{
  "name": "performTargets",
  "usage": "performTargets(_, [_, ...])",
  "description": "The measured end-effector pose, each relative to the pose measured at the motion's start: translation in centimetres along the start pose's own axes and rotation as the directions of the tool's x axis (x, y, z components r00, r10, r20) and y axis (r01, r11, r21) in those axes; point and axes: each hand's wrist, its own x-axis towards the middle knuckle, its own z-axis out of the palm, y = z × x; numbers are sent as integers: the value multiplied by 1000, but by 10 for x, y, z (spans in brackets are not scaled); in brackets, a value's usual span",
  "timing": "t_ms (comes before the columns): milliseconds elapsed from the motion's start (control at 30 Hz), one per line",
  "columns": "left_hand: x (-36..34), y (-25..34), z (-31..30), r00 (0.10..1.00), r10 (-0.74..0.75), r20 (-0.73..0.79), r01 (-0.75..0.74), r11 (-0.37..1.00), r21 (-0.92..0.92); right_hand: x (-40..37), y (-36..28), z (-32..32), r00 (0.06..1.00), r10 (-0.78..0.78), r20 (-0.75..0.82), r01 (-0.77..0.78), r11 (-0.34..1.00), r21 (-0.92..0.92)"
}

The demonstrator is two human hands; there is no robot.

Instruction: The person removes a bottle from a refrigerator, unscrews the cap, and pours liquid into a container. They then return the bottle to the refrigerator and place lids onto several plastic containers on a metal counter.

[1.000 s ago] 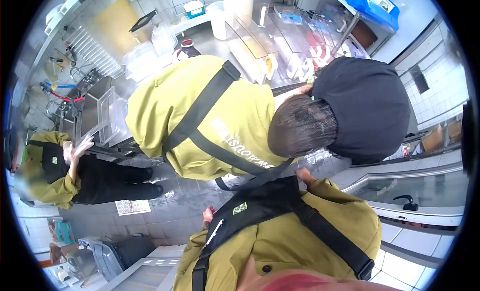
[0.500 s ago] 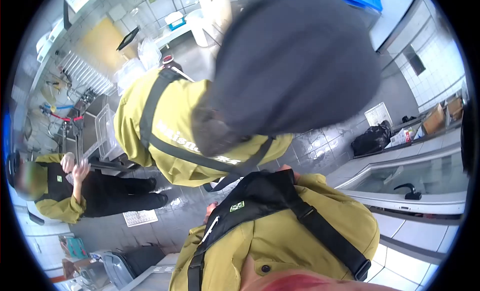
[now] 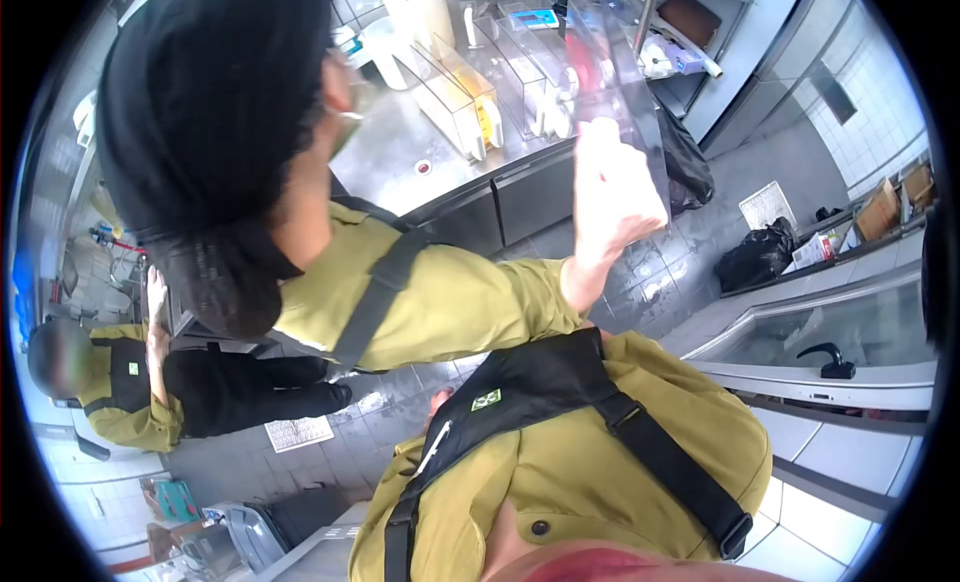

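Observation:
Only a sliver of my left hand [image 3: 440, 400] shows beside my black apron [image 3: 545, 367]; its fingers are mostly hidden behind the cloth. My right hand is out of sight behind the apron and the co-worker's sleeve. Close in front of me stands a co-worker in a black cap [image 3: 215, 112] and an olive shirt [image 3: 450, 302]. This person's arm reaches across to the right, and the bright, overexposed hand [image 3: 615, 197] overlaps a clear plastic bin [image 3: 610, 77] at the counter's edge. More clear bins [image 3: 450, 92] stand on the steel counter [image 3: 385, 167], one with yellow inside.
A second person [image 3: 130, 382] stands at the left with one forearm raised. Black bags [image 3: 755, 257] and cardboard boxes [image 3: 875, 212] lie along the right wall, near a glass-fronted door with a black handle [image 3: 830, 360]. The tiled floor [image 3: 380, 422] looks wet.
The co-worker's head has moved from right to left, uncovering the counter and bins. An arm now stretches out to the right. The second person's hands have come apart.

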Motion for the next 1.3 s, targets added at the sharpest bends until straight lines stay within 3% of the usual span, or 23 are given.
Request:
performTargets(267, [-4,-25,5,999,-33,25,32,998,48,-19,56,-2,966,-233,113,250,953,-169])
performTargets(567, [-27,-3,9,982,-187,-36,176,962,-211,2,98,17,891,-431,144,452,872,-189])
performTargets(600, [-26,-8,9,993,-114,-30,108,984,-140,10,101,19,886,-443,140,463,865,-193])
performTargets(667, [-13,-17,6,979,-203,-7,193,940,-281,15,98,24,965,-252,75,261,950,-172])
performTargets(733, [-15,-19,8,966,-258,-22,235,910,-341,-5,41,17,983,178,-40,-181,979,-92])
performTargets(767, [-26,-18,8,985,-167,-36,156,964,-214,4,53,19,995,-93,-17,90,984,-156])
performTargets(800, [-35,-17,8,997,-73,-38,69,994,-81,23,82,27,934,-357,25,355,912,-207])
performTargets(867, [-39,-26,8,1000,18,-22,-19,999,-44,39,92,34,805,-587,89,590,774,-231])
performTargets(1067, [-26,-70,16,992,118,-38,-108,975,196,48,78,29,868,-467,170,494,846,-198])
performTargets(1167, [-12,-83,17,988,150,-30,-134,941,311,17,23,18,973,-204,107,224,949,-221])
performTargets(1233, [-5,-91,17,985,169,-22,-149,915,375,-3,-14,8,995,80,59,-75,993,-88])
performTargets(1300, [-1,-93,16,981,193,-14,-166,879,448,25,7,16,987,5,158,41,958,-283])
